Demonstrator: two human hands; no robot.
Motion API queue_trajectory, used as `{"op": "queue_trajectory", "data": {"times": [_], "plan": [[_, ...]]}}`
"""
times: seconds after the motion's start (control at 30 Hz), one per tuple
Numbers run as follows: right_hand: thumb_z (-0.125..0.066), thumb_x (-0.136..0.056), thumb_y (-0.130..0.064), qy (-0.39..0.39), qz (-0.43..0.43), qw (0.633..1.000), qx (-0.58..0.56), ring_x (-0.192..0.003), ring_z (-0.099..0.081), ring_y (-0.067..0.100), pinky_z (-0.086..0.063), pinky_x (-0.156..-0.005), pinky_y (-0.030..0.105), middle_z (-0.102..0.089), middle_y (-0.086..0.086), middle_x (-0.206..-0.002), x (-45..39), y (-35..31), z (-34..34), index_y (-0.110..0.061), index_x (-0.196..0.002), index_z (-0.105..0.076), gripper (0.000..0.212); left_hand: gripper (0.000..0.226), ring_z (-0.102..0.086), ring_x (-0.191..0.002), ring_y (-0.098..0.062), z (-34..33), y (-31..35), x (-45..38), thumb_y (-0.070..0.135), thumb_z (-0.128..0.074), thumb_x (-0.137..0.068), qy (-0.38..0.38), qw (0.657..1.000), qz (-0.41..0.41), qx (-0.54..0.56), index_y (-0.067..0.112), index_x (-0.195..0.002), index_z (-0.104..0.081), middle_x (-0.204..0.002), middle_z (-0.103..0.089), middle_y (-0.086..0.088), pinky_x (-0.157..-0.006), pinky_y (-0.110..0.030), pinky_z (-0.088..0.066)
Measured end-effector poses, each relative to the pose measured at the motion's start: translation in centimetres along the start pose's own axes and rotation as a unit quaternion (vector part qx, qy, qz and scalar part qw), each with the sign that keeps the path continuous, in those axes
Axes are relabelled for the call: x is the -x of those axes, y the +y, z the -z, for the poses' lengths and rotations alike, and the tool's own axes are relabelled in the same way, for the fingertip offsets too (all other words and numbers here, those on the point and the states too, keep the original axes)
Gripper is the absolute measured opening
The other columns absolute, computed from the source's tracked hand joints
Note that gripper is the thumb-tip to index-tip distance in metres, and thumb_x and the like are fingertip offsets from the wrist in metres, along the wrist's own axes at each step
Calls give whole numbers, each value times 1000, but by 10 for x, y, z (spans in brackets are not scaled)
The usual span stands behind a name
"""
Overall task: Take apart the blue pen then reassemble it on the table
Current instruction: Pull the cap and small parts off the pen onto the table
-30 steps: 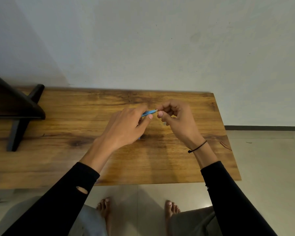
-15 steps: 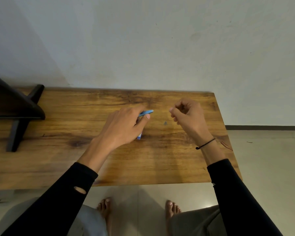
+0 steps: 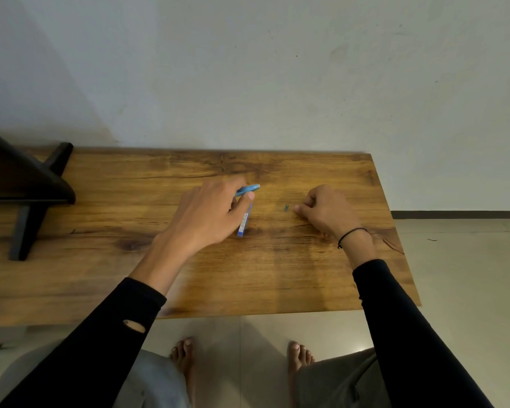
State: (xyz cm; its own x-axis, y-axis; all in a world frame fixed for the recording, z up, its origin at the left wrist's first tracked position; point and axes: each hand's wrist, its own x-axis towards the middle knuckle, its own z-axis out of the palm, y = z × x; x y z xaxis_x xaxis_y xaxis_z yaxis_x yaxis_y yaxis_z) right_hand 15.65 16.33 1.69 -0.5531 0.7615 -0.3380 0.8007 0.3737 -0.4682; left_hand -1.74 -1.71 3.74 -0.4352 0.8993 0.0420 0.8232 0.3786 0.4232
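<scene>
My left hand (image 3: 209,213) is closed on a light blue pen piece (image 3: 249,189), whose end sticks out past my thumb toward the right. A darker blue pen barrel (image 3: 244,221) with a white label shows just below my left fingers, pointing toward me; I cannot tell whether it lies on the table or is held. A tiny dark pen part (image 3: 285,207) lies on the wooden table (image 3: 306,275). Just right of it, my right hand (image 3: 327,210) rests on the table with fingers curled, fingertips pinched near the part. Nothing shows between them.
A black stand with angled legs (image 3: 27,201) occupies the table's left end. The table's right edge (image 3: 395,231) is close to my right wrist. A grey wall runs behind the table. Tiled floor and my bare feet lie below the near edge.
My hands have separated. The right hand left the pen tip, moved right and came down onto the table. The tiny dark part appeared on the table. The left hand kept the blue piece.
</scene>
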Motion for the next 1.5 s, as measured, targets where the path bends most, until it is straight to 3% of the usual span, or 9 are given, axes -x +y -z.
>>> {"op": "queue_trajectory", "data": {"times": [0.23,0.43,0.73,0.83,1.03,1.17,1.23,1.43,1.5], "plan": [[-68,-102,-36,103,-29,991,-82,-83,-64,26,-46,-71,34,-64,1,-79,0,3,11,-11,-88,-66,29,29,-62,-62,-6,-7,1,0,56,-63,-99,9,999,33,36,29,-91,-67,-66,-62,13,-55,-27,-39],[-69,-100,-37,144,-7,984,-103,-76,-67,24,-46,-63,32,-74,8,-82,2,-5,9,-13,-86,-67,28,54,-61,-70,-20,-35,12,-1,74,-67,-89,14,990,84,-116,20,-85,-66,-79,-63,3,-55,-32,-35],[-69,-99,-36,165,9,981,-98,-63,-57,14,-35,-55,26,-60,-4,-67,3,-9,5,-18,-76,-60,30,16,-59,-71,-15,-41,13,-1,34,-76,-93,9,987,136,-79,23,-83,-70,-90,-71,4,-60,-31,-37],[-69,-99,-31,175,54,976,-117,-58,-52,11,-35,-53,27,-55,-6,-63,8,-16,3,-23,-70,-52,35,20,-68,-73,-16,-35,14,-1,33,-77,-87,-11,987,157,-30,30,-73,-64,-81,-71,8,-62,-35,-54],[-72,-98,-24,64,142,971,-181,-69,-70,17,-56,-65,35,-76,3,-76,15,-37,-4,-12,-89,-71,15,18,-70,-65,-11,-14,16,-4,39,-78,-84,44,991,121,45,23,-76,-75,-62,-65,18,-62,-32,-57],[-70,-101,-31,1,125,964,-233,-63,-65,7,-52,-57,26,-78,-1,-73,19,-44,-10,-15,-89,-78,21,16,-54,-50,2,-3,24,0,38,-81,-85,89,992,53,67,22,-83,-78,-73,-77,13,-52,-18,-40],[-69,-102,-28,-21,104,952,-287,-60,-63,7,-48,-53,22,-77,-1,-71,19,-44,-8,-12,-90,-78,22,17,-49,-49,4,-1,26,2,37,-81,-87,87,993,32,66,20,-86,-78,-77,-78,11,-53,-23,-44],[-71,-100,-14,-38,83,923,-373,-52,-60,9,-48,-47,21,-71,2,-64,22,-44,-3,-8,-84,-75,18,25,-62,-62,-14,1,27,4,42,-79,-90,72,996,15,50,17,-90,-78,-78,-75,7,-62,-36,-54],[-72,-100,-13,-42,77,914,-396,-51,-59,9,-48,-47,22,-70,3,-63,22,-44,-1,-8,-82,-74,18,34,-56,-59,-15,0,25,3,45,-79,-92,70,996,17,50,17,-77,-68,-65,-61,8,-54,-33,-43]]}}
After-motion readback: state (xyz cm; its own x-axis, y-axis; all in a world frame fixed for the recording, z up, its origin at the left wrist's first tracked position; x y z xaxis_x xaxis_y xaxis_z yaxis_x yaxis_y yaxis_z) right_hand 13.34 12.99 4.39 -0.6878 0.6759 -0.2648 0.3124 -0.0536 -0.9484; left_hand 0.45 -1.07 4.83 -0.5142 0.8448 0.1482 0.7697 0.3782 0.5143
